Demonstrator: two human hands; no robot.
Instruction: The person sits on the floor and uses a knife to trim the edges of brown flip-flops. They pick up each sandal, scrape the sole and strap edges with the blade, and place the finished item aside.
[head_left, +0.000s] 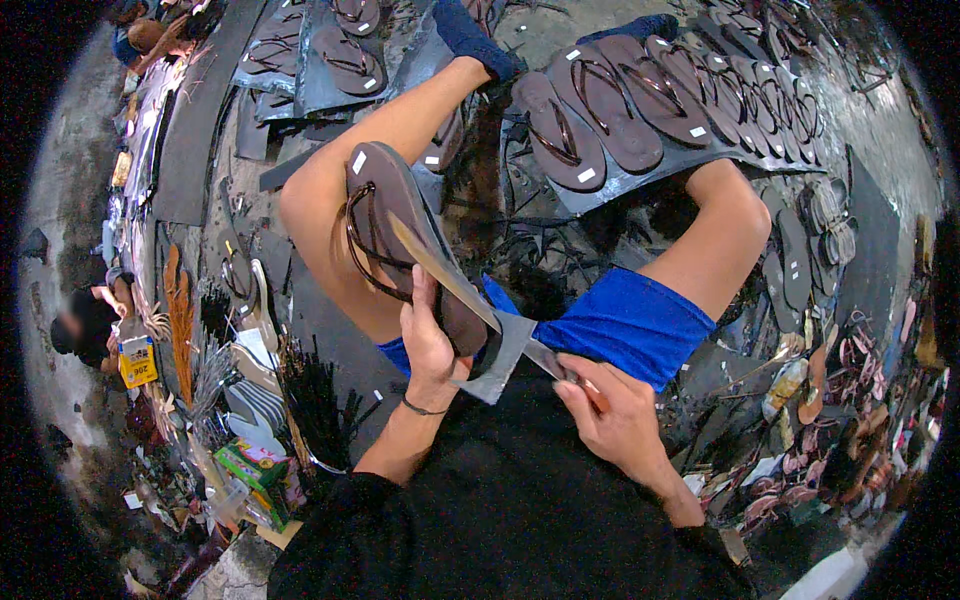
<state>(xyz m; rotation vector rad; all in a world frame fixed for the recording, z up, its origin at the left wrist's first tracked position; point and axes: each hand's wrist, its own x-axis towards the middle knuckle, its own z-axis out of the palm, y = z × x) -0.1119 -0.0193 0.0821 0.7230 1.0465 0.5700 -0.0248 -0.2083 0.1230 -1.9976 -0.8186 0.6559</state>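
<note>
A brown flip-flop (385, 205) with dark glossy straps is tilted over my lap, its toe end pointing away from me. My left hand (430, 345) is closed around its heel half; some of the fingers are hidden beneath the sole. A grey strip of sole sheet (500, 368) sticks out past the heel. In my right hand (612, 415) is a knife (543, 357), gripped by its orange-brown handle. Its blade points left and lies against or very near the strip's edge; I cannot tell whether they touch.
Rows of finished-looking flip-flops (600, 110) lie on grey sheets beyond my knees. To the left are dark strips (190, 150), a green box (255, 470), a yellow box (138, 360) and thin bundled strands (318, 400). Straps and scraps (790, 460) are heaped at the right.
</note>
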